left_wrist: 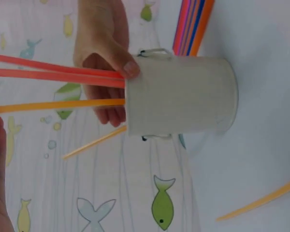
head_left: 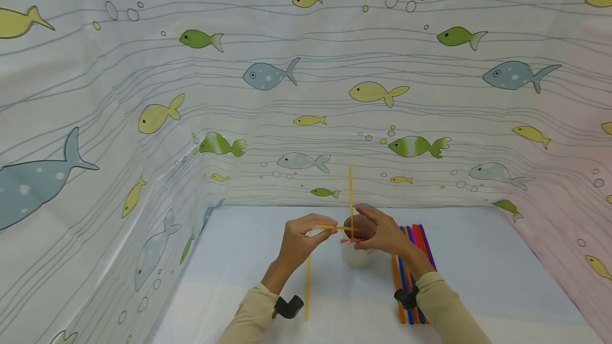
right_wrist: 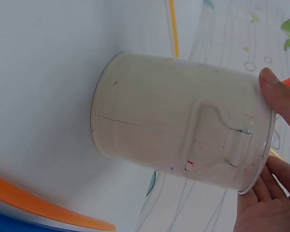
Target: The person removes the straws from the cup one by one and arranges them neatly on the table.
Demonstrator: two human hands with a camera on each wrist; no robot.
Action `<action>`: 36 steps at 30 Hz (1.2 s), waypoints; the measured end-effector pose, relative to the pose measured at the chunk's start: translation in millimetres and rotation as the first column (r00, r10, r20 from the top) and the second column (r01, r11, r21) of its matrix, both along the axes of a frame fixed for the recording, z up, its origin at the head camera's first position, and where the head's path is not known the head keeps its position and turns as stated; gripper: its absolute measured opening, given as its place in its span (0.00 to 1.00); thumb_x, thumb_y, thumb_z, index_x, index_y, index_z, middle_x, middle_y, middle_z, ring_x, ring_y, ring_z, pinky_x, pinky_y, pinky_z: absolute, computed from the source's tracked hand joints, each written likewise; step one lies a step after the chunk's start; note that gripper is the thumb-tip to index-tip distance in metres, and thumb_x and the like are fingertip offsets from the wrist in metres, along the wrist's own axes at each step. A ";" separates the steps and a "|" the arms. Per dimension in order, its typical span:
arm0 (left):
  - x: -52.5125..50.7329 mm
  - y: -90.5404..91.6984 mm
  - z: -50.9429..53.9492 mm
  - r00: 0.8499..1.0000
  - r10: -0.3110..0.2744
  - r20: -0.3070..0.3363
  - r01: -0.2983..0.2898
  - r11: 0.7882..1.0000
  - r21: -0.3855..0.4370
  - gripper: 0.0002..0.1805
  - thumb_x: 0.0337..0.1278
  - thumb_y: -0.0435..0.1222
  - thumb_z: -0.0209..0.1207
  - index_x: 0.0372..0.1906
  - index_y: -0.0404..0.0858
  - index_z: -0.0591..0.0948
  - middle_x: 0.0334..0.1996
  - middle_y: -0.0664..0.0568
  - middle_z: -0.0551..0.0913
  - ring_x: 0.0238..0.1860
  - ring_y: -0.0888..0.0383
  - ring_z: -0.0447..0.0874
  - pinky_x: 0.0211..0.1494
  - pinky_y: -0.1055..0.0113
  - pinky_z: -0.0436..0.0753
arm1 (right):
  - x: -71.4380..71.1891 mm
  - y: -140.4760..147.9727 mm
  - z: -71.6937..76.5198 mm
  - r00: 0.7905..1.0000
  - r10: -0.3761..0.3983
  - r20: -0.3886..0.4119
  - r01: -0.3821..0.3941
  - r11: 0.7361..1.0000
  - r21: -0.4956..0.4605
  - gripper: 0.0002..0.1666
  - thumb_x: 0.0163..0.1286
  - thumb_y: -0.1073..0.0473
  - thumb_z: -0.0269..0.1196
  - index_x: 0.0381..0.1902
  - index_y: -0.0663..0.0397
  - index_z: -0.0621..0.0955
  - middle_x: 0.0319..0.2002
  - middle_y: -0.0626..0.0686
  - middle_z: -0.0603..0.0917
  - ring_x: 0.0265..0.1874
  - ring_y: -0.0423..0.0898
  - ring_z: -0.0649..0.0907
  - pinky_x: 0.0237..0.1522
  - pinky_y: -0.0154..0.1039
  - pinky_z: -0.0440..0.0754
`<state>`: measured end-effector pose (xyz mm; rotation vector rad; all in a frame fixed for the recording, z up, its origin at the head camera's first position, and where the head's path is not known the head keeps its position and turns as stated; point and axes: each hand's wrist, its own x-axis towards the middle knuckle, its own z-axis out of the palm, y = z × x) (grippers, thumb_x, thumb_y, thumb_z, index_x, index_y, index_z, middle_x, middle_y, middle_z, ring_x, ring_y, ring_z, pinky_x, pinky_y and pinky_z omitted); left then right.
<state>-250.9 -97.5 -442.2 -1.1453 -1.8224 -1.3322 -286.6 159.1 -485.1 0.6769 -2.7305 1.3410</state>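
My left hand (head_left: 306, 238) pinches an orange-yellow straw-like stick (left_wrist: 53, 104) between thumb and fingertips. Its far end meets the mouth of a white tin pot (left_wrist: 183, 94) with small side handles. The pot's rim is gripped by my right hand (head_left: 380, 232), thumb on the outside near me and fingers beyond it, as the left wrist view shows. Two red sticks (left_wrist: 53, 75) jut from the pot, and another yellow stick (head_left: 351, 190) rises from its far side. The sticks' lower ends are hidden inside the pot.
A row of coloured sticks (head_left: 404, 275), orange, blue, red and pink, lies right of the pot, partly under my right forearm. Left of the pot a single yellow stick (head_left: 307, 291) lies on the white table (head_left: 229, 259). A fish-patterned curtain (head_left: 268, 105) surrounds the table.
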 end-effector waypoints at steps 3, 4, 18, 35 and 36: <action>2.5 -0.7 7.7 1.000 -0.004 -0.016 0.004 1.000 0.006 0.13 0.44 0.24 0.72 0.39 0.33 0.87 0.35 0.47 0.88 0.39 0.55 0.87 0.46 0.66 0.85 | -1.6 1.2 -0.5 1.000 -0.005 0.011 0.005 1.000 -0.002 0.62 0.40 0.43 0.82 0.73 0.44 0.65 0.69 0.49 0.69 0.68 0.55 0.66 0.64 0.64 0.67; 3.1 -1.2 9.9 1.000 -0.005 -0.021 0.005 1.000 0.007 0.13 0.44 0.24 0.72 0.39 0.34 0.87 0.36 0.49 0.88 0.40 0.56 0.87 0.46 0.66 0.85 | -1.9 1.6 -0.7 1.000 -0.005 0.017 0.005 1.000 -0.004 0.62 0.40 0.43 0.82 0.73 0.44 0.65 0.69 0.49 0.69 0.68 0.55 0.66 0.64 0.64 0.67; 7.7 -19.5 43.1 0.997 0.040 -0.063 -0.035 0.996 0.080 0.14 0.45 0.22 0.70 0.41 0.36 0.87 0.39 0.49 0.87 0.42 0.55 0.86 0.45 0.64 0.86 | 0.1 2.9 -3.4 0.999 -0.001 0.039 0.001 1.000 -0.024 0.64 0.39 0.44 0.82 0.73 0.51 0.65 0.68 0.51 0.70 0.67 0.55 0.67 0.62 0.62 0.70; 22.4 -48.9 71.1 0.991 0.039 0.131 -0.062 0.982 0.177 0.12 0.52 0.13 0.59 0.41 0.23 0.82 0.37 0.37 0.82 0.40 0.46 0.84 0.46 0.63 0.85 | -0.7 1.7 0.1 1.000 0.000 0.009 0.000 1.000 0.001 0.63 0.40 0.45 0.82 0.73 0.49 0.66 0.69 0.51 0.69 0.65 0.56 0.70 0.59 0.60 0.75; 21.5 -49.8 69.5 0.987 0.039 0.157 -0.068 0.981 0.180 0.12 0.53 0.14 0.59 0.42 0.24 0.82 0.37 0.37 0.82 0.40 0.45 0.84 0.46 0.63 0.85 | -0.8 1.7 0.3 1.000 -0.001 0.007 0.001 1.000 0.001 0.63 0.40 0.45 0.82 0.73 0.49 0.66 0.69 0.51 0.69 0.65 0.56 0.70 0.59 0.60 0.75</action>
